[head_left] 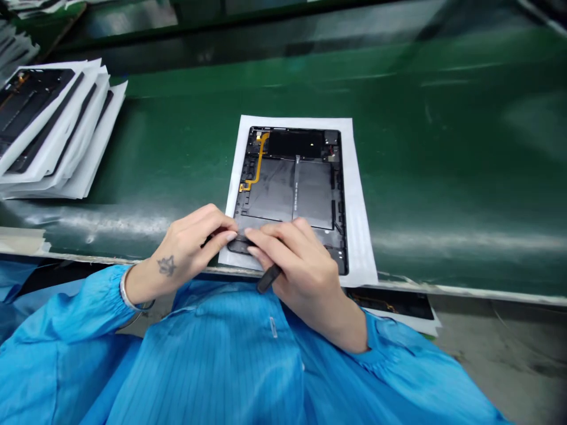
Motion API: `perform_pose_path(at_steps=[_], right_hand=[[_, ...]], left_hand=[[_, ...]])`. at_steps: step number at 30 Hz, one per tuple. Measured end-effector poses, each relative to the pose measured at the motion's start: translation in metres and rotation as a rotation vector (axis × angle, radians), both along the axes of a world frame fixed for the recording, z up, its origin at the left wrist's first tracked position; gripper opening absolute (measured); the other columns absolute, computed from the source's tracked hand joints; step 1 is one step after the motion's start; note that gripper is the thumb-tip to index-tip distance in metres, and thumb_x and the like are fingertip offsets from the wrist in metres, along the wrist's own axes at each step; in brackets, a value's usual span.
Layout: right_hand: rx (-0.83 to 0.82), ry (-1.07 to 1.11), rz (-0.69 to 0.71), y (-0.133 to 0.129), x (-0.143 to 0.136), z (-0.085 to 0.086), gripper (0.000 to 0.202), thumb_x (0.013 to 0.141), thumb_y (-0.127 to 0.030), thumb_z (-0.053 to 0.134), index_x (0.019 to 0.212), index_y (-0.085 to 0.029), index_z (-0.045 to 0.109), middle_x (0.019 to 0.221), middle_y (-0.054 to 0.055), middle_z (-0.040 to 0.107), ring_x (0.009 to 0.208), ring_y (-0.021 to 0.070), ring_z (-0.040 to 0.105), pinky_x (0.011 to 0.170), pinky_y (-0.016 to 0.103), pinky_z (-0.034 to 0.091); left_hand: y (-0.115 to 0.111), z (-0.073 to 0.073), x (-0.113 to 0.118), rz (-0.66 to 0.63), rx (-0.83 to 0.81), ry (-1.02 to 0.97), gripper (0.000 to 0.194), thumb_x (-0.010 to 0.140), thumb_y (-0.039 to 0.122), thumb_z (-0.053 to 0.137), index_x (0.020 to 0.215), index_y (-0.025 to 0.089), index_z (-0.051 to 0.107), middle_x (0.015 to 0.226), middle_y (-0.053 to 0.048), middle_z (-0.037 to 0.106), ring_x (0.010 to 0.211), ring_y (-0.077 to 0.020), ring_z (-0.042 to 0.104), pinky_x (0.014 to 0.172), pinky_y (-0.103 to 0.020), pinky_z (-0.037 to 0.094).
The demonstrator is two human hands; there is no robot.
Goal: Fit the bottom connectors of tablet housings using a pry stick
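Stack (53,130): lay left of the white sheet (362,236).
Left hand (190,239): finger and thumb nearly met over sheet's near-left; hold unclear.
Device housing (283,189): lay on sheet, inside up, long axis near-to-far; near-left corner work apparently called for steady fingertips.
Right hand (305,260): closed round black tool (269,278) at sheet's near edge.

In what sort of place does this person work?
Probably an electronics assembly workshop: a long green work surface, an opened black flat device with an orange ribbon cable, and a stack of similar black parts between white sheets.
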State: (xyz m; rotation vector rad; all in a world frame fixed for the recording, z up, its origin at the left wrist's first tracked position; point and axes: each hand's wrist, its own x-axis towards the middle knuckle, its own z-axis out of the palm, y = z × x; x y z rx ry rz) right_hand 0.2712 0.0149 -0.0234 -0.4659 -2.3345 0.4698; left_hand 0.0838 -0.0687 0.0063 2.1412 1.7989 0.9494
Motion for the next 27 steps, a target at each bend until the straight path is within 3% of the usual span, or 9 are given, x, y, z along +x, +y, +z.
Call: perform_pose_path(at_steps=[7,12,18,23,27], right_hand=[[0.131,-0.049,0.104,0.001,0.003,-0.004,0.023,0.098,-0.010,0.049,0.110,-0.010,0.068,0.100,0.010,0.071,0.082,0.0200,0.051,0.070,0.035,0.044],[0.152,-0.122,0.141,0.002,0.002,-0.003,0.030,0.101,-0.011,0.040,0.112,-0.008,0.068,0.102,0.012,0.071,0.082,0.0212,0.049,0.070,0.036,0.045],[0.173,-0.175,0.144,0.002,0.001,-0.001,0.035,0.102,-0.010,0.035,0.110,-0.008,0.069,0.101,0.010,0.071,0.081,0.0216,0.047,0.069,0.037,0.044],[0.189,-0.188,0.146,0.002,0.000,-0.001,0.031,0.102,-0.012,0.039,0.110,-0.008,0.068,0.103,0.010,0.070,0.081,0.0218,0.047,0.069,0.037,0.043],[0.251,-0.207,0.149,0.002,-0.003,-0.002,0.031,0.101,-0.012,0.038,0.110,-0.007,0.068,0.101,0.010,0.071,0.079,0.0226,0.046,0.065,0.038,0.040]], left_hand=[[-0.003,-0.011,-0.017,-0.141,0.089,0.430,0.008,0.101,0.014,0.051,0.100,0.013,0.059,0.090,-0.006,0.065,0.083,-0.0176,0.060,0.074,-0.029,0.051],[-0.004,-0.006,-0.017,-0.205,0.124,0.604,0.013,0.100,0.012,0.049,0.106,0.010,0.060,0.090,-0.008,0.066,0.079,-0.0188,0.057,0.069,-0.029,0.051],[-0.005,0.003,-0.017,-0.268,0.144,0.648,0.021,0.102,0.011,0.040,0.106,0.007,0.061,0.089,-0.011,0.068,0.074,-0.0186,0.057,0.066,-0.030,0.052],[-0.015,-0.006,-0.022,-0.175,0.165,0.522,0.020,0.098,0.007,0.051,0.116,0.006,0.060,0.099,-0.012,0.069,0.089,-0.0201,0.065,0.077,-0.031,0.057],[-0.021,-0.007,-0.023,-0.250,0.170,0.530,0.028,0.100,0.007,0.045,0.124,0.000,0.055,0.109,-0.018,0.069,0.100,-0.0252,0.066,0.081,-0.036,0.059]])
